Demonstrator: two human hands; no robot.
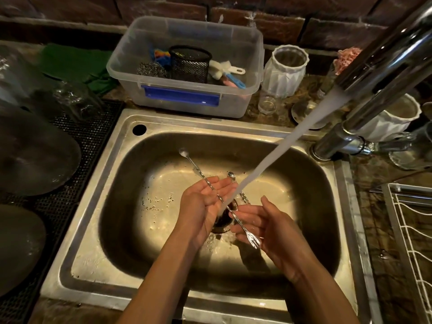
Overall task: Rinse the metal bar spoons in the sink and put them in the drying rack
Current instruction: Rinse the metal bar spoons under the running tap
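Diagonally, bar spoon (219, 197) lies (bowl far-left, fork near-right).

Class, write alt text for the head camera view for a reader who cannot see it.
Two bare hands, left hand and right hand, hold a twisted metal bar spoon under running water over a steel sink. A white wire drying rack sits at right.

Head view, steeply down over sink (121, 183)

Dim warm pool of light on my sink basin (163, 174), dark vignetted corners, wide-angle bending, blurred tap (383, 54).
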